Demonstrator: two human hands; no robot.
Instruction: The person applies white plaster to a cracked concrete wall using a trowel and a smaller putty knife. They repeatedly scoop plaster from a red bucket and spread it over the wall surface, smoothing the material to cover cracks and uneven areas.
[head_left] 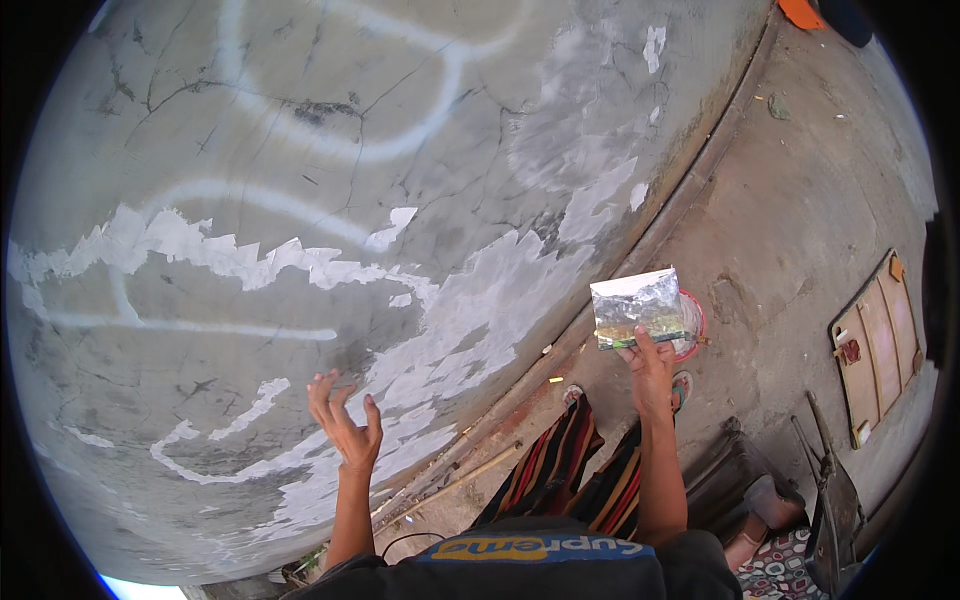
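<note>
My right hand grips a small landscape picture by its lower edge, thumb across the front. It shows pale mountains above a greenish strip, with a white band on top. In front of the wall, my left hand is raised with nothing in it, its fingers apart and slightly bent. The grey wall carries cracks, pale sprayed lines and jagged white paint patches. I cannot tell whether my left fingertips touch it. Partly hidden behind the picture, a red-rimmed bucket with whitish contents stands on the ground.
Along the wall's foot runs a ledge, with a thin stick near its lower end. To the right, a framed wooden panel lies on the concrete ground. At lower right are a dark chair and patterned cloth.
</note>
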